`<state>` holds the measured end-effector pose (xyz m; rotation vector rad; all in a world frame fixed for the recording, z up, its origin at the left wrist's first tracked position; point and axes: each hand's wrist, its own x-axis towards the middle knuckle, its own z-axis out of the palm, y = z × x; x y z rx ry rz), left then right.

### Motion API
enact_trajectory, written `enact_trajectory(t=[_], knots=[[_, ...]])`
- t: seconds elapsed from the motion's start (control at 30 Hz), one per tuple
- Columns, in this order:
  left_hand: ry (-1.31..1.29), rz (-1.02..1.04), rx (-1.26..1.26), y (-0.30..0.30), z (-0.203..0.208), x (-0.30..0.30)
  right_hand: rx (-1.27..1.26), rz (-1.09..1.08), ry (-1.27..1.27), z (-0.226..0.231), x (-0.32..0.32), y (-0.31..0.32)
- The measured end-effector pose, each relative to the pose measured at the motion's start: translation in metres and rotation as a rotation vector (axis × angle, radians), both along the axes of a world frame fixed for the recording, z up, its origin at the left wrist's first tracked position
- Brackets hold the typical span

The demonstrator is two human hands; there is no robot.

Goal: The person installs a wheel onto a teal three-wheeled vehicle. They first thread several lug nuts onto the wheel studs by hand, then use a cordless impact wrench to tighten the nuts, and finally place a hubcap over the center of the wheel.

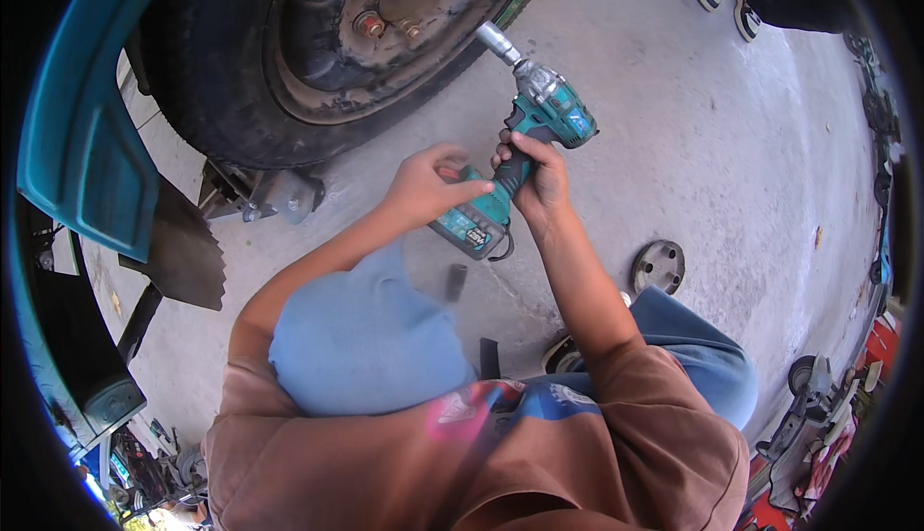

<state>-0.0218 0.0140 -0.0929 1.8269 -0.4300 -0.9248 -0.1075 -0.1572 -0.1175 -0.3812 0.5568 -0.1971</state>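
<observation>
My right hand (535, 177) is wrapped around the cordless impact wrench (525, 146) grip; my left hand (425, 184) pinches its battery (469, 226). I'd square the socket (498, 42), beyond my hands, onto a wheel stud (370, 24).

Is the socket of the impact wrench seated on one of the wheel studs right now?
No: the socket on the impact wrench points at the wheel but hangs in the air, apart from the studs.

There is one view, from a camera on the person's head looking steeply down and a little forward over their own knees and forearms. It sits close above the hands (481, 180) and the teal impact wrench (520, 146), with the wheel (318, 40) at the top edge and concrete floor (712, 146) spreading right, its edges bent by the fisheye rim.
</observation>
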Motion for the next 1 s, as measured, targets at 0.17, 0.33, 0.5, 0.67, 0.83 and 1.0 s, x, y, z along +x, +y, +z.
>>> enact_trajectory(t=[0.17,0.33,0.5,0.67,0.83,1.0], knots=[[0.093,0.079,-0.018,-0.001,-0.004,-0.004,0.097,-0.058,-0.019,0.002,0.001,0.002],[0.129,0.1,-0.011,-0.001,-0.007,-0.004,0.136,-0.043,-0.016,-0.003,0.001,-0.001],[0.147,0.104,0.016,-0.001,-0.009,-0.003,0.18,-0.033,-0.03,-0.006,0.0,-0.002],[0.083,0.059,0.105,-0.003,0.01,-0.003,0.21,-0.023,-0.049,-0.005,-0.001,-0.003],[-0.068,0.032,0.079,-0.002,0.012,-0.005,0.116,0.0,-0.087,0.006,0.0,-0.002],[-0.19,0.012,0.023,-0.003,0.017,-0.008,-0.108,-0.052,-0.062,0.02,0.003,-0.001]])
